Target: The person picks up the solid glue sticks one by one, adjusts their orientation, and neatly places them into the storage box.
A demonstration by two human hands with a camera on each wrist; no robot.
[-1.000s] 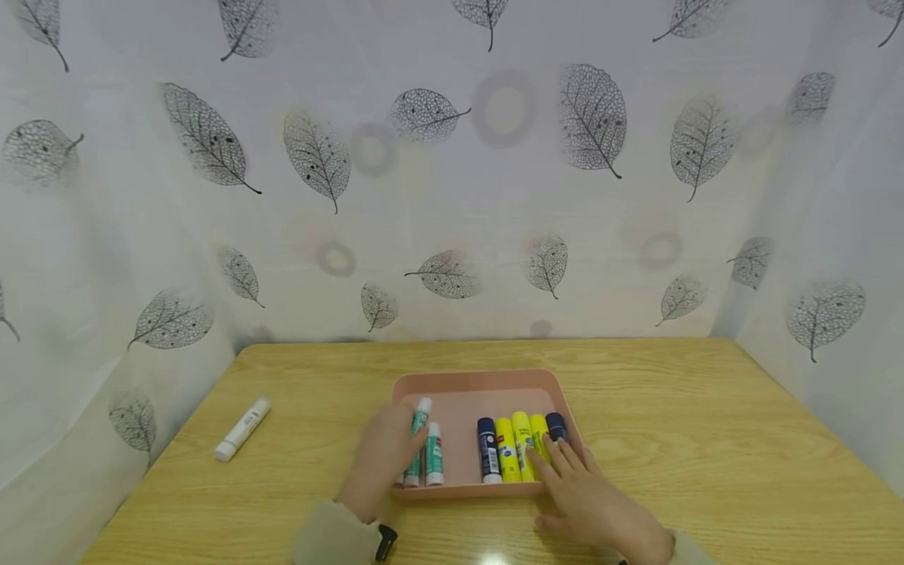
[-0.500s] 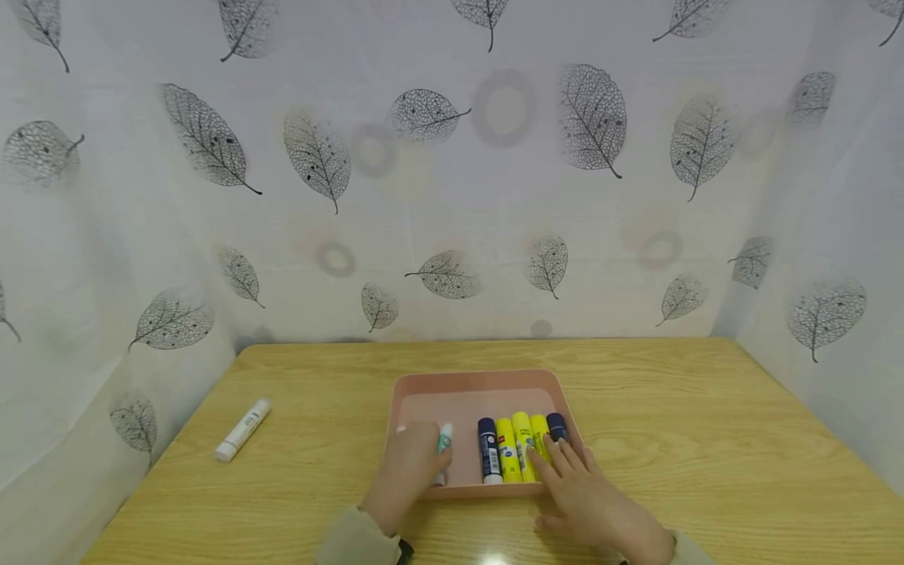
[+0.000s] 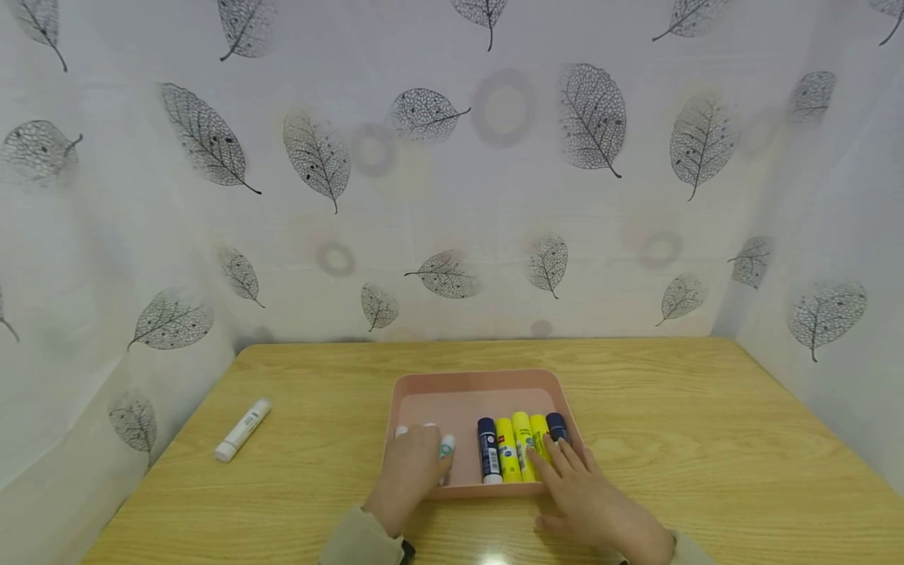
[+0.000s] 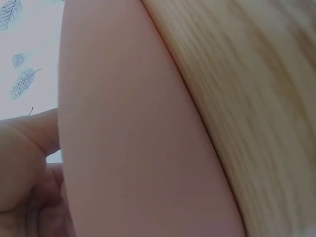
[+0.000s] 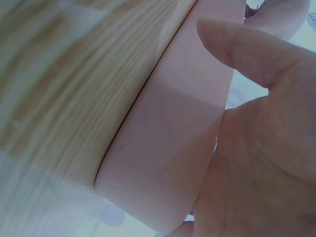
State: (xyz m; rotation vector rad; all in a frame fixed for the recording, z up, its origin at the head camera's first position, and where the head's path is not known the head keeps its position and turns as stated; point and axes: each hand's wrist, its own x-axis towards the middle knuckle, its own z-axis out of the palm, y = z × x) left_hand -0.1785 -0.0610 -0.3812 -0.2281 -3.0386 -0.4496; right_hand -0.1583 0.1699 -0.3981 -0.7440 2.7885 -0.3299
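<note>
A pink tray [image 3: 466, 383] with several glue sticks stands on the table. My left hand [image 3: 410, 471] is over the tray's left part, its thumb and fingers about a white-capped glue stick [image 3: 447, 445]; its fingertips are hidden. Two more white caps show just beyond the knuckles. At the tray's right side lie a navy glue stick [image 3: 488, 447], yellow glue sticks [image 3: 507, 449] and another navy glue stick [image 3: 556, 426]. My right hand [image 3: 582, 494] rests its extended fingers on the rightmost sticks, the thumb outside the front wall. Both wrist views mostly show the tray's outer wall [image 5: 158, 118].
A white glue stick [image 3: 243, 429] lies alone on the wooden table [image 3: 678, 431], left of the tray. Curtains [image 3: 452, 204] printed with leaves hang behind the table and along both sides.
My left hand has moved right and lower within the tray. The green-and-white glue stick by its thumb has shifted right. My right hand has stayed in place.
</note>
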